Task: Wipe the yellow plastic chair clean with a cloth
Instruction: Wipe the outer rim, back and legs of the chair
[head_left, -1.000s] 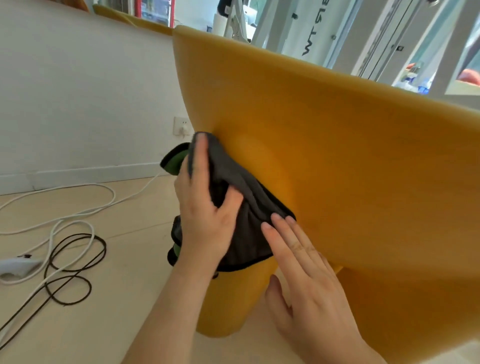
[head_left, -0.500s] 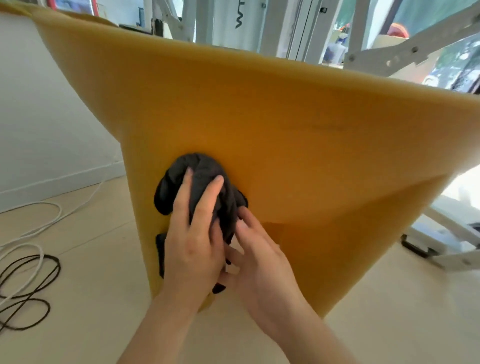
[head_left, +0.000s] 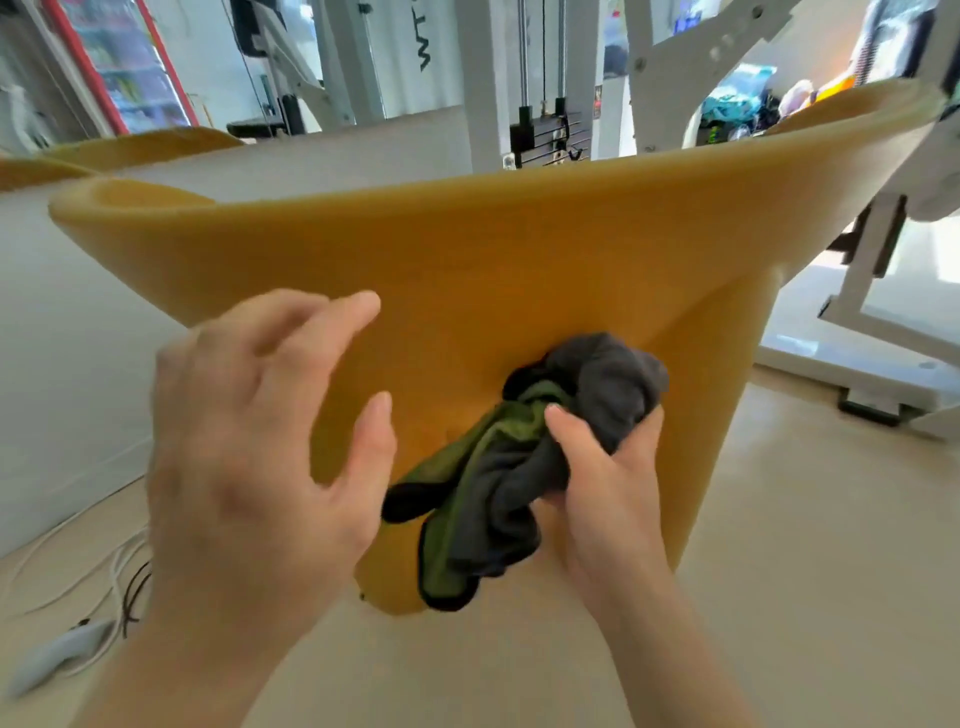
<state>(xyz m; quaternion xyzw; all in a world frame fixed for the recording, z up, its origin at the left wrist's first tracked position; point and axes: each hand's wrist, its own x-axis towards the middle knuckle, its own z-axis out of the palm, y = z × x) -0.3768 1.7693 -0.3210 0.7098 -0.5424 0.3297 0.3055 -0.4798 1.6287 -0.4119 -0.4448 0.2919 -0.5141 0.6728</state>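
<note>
The back of the yellow plastic chair (head_left: 519, 249) fills the middle of the view, its curved rim running from left to right. A bunched grey and green cloth (head_left: 519, 467) is pressed against the chair's lower back. My right hand (head_left: 602, 483) is shut on the cloth from below and to the right. My left hand (head_left: 260, 441) hovers to the left of the cloth with its fingers spread, holding nothing; it looks blurred and I cannot tell whether it touches the chair.
White and black cables (head_left: 104, 571) and a pale plug block (head_left: 57, 654) lie on the beige floor at the lower left. A white wall (head_left: 62, 364) stands left. White gym machine frames (head_left: 883, 322) stand behind and right of the chair.
The cloth has passed from my left hand to my right and moved rightward across the chair's back. My left hand has let go and opened. The view has swung right.
</note>
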